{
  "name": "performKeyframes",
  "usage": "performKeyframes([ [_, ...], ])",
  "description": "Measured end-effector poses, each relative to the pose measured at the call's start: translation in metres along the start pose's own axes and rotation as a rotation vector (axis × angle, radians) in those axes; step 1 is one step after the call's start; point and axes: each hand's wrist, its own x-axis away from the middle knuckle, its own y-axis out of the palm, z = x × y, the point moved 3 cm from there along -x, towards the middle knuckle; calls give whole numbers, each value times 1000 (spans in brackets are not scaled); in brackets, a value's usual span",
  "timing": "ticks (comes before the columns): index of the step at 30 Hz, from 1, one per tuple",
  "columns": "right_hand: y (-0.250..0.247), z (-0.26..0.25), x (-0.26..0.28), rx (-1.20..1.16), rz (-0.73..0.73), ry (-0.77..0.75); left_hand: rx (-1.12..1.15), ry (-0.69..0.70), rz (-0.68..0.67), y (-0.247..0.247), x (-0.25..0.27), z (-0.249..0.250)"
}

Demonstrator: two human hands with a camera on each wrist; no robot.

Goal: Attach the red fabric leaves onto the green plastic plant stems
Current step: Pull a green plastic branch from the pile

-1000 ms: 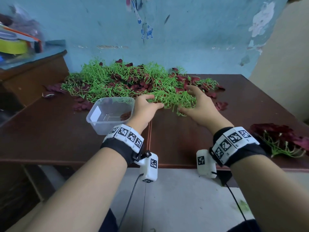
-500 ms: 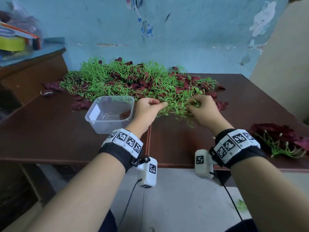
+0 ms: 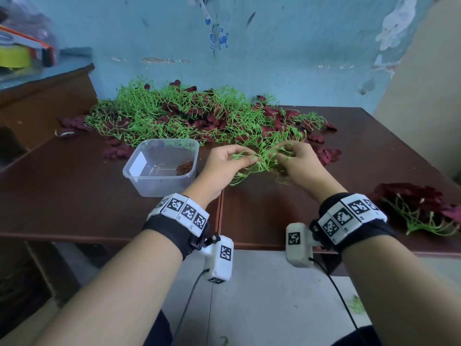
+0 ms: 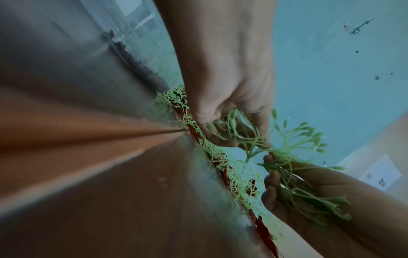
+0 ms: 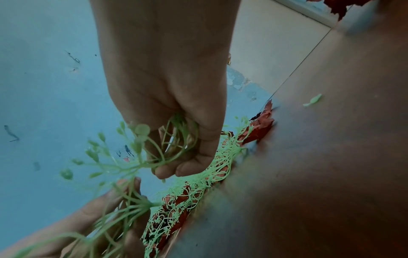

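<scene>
A big tangle of green plastic stems mixed with dark red fabric leaves lies at the back of the brown table. Both hands hold one green stem cluster just above the table, at the pile's near edge. My left hand pinches its left sprigs; in the left wrist view the fingers curl round thin stems. My right hand grips the right side, with stems bunched inside the curled fingers. No red leaf shows in either hand.
A clear plastic tub with a little reddish-brown debris stands just left of my left hand. A stem bunch with red leaves attached lies at the table's right edge. Loose red leaves lie beyond my right hand. A cluttered side surface is far left.
Both hands went from reaching flat into the pile to gripping a stem cluster, and have drawn it toward me and slightly up from the heap.
</scene>
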Motion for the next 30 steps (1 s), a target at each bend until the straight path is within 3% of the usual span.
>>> performKeyframes([
  [3, 2, 1, -2, -76, -11, 37, 46, 0, -75, 1, 2, 4],
  [6, 3, 3, -3, -170, -61, 77, -72, 7, -129, 2, 2, 5],
  [10, 2, 1, 0, -167, -126, 81, -191, 49, -86, 3, 1, 0],
  [15, -1, 2, 4, -38, -149, 82, -118, 79, 2, -7, 1, -2],
  [21, -6, 5, -2, 64, 20, 85, -26, -22, 31, -12, 3, -6],
  [27, -13, 12, -14, 184, 250, 218, 101, -151, 136, -17, 2, -9],
  [30, -9, 13, -14, 119, 266, 282, 132, -181, 111, -20, 6, -5],
])
